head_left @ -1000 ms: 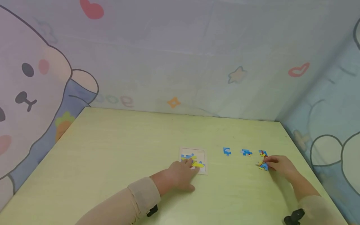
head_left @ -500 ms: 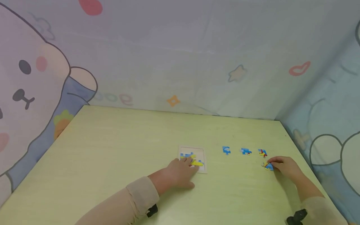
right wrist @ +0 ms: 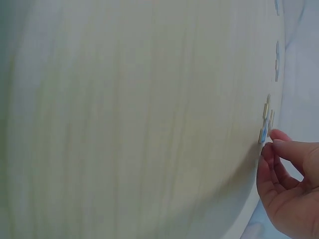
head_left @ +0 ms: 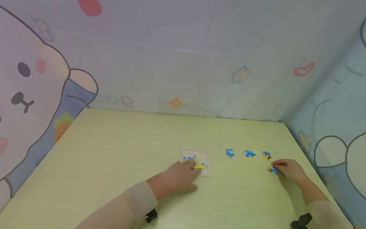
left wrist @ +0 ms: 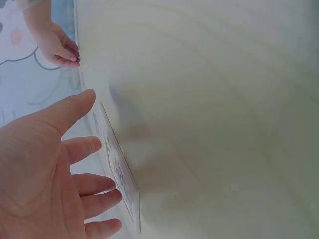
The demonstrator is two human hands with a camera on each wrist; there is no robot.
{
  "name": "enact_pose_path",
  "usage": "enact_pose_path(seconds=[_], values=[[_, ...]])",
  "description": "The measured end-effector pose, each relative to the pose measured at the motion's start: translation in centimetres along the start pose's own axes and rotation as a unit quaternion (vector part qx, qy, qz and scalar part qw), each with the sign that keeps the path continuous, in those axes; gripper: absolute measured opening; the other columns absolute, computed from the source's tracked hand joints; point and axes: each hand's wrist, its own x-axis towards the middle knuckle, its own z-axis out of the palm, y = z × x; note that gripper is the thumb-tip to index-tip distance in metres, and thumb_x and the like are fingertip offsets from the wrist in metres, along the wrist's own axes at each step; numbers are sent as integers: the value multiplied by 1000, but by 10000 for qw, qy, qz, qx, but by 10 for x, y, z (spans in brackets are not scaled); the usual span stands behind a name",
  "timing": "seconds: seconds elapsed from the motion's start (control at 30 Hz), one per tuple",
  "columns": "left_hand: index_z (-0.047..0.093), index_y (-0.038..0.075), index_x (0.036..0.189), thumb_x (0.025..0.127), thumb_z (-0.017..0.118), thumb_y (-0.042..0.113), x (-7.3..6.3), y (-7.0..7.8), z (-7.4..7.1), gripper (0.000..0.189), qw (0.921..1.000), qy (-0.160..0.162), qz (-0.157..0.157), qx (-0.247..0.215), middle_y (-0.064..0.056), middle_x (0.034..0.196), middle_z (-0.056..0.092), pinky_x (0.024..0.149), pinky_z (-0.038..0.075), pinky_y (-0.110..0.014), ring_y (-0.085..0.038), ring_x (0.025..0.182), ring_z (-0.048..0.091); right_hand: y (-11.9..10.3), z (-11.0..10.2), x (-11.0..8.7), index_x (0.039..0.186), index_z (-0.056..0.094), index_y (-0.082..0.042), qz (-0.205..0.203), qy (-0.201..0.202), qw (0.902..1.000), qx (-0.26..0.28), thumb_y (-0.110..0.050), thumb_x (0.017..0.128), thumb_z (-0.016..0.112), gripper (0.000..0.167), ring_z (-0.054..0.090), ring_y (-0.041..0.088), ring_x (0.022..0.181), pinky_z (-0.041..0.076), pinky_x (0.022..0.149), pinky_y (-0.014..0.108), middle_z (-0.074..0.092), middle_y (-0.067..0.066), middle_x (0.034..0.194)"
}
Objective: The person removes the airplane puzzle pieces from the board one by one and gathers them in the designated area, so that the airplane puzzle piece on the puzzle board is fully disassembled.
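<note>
At the right of the head view my right hand (head_left: 289, 168) pinches a blue and yellow jigsaw piece (head_left: 273, 170) between thumb and fingertips. The right wrist view shows this piece (right wrist: 264, 130) edge-on, right at the fingertips. My left hand (head_left: 181, 176) lies with fingers spread over the lower left of a pale square puzzle tray (head_left: 208, 159). Inside the tray, joined blue and yellow pieces (head_left: 201, 166) are partly hidden under those fingers. From the left wrist, the left hand (left wrist: 60, 169) has loosely straight fingers along the tray's edge (left wrist: 130, 199).
Three loose jigsaw pieces lie in a row right of the tray: a blue one (head_left: 230, 153), a blue one with red (head_left: 250, 154), and a blue, red and yellow one (head_left: 266, 155) just beyond my right hand. The table (head_left: 128, 143) meets a printed cloth backdrop (head_left: 200, 63) behind.
My right hand has drawn the pinched piece slightly rightward, apart from the blue, red and yellow piece, turning it a little. My left hand has stayed on the tray.
</note>
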Motion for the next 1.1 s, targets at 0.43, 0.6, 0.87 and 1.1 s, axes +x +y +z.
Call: enact_pose_path(seconds=[0.43, 0.6, 0.87, 1.1], values=[[37, 26, 144, 87, 58, 49, -7, -16, 6, 65, 9999, 85, 29, -138, -10, 151, 25, 105, 27, -48, -26, 138, 23, -55, 27, 15, 112, 61, 9, -371, 231, 9948, 916, -8, 95, 52, 26, 61, 34, 92, 51, 66, 30, 61, 27, 109], [36, 27, 145, 86, 59, 50, -8, -17, 7, 67, 9999, 106, 31, -95, -11, 151, 25, 104, 29, -49, -27, 137, 24, -82, 42, 24, 114, 61, 9, -531, -25, 9864, 1557, -7, 94, 53, 26, 62, 32, 93, 52, 71, 31, 62, 24, 109], [41, 25, 142, 87, 56, 50, -8, -14, 9, 63, 9998, 96, -1, 183, -12, 149, 30, 100, 33, -48, -26, 136, 28, -124, 74, 36, 110, 64, 7, -702, -437, 9732, 2148, -9, 92, 58, 25, 60, 18, 83, 50, 69, 27, 64, 18, 104], [42, 26, 142, 84, 59, 50, -9, -11, 5, 65, 9999, -34, 3, 167, -13, 149, 29, 99, 36, -45, -27, 136, 28, -170, 97, 42, 107, 68, 1, -731, -658, 9700, 2225, -11, 91, 60, 22, 59, 17, 86, 49, 73, 29, 66, 11, 105]])
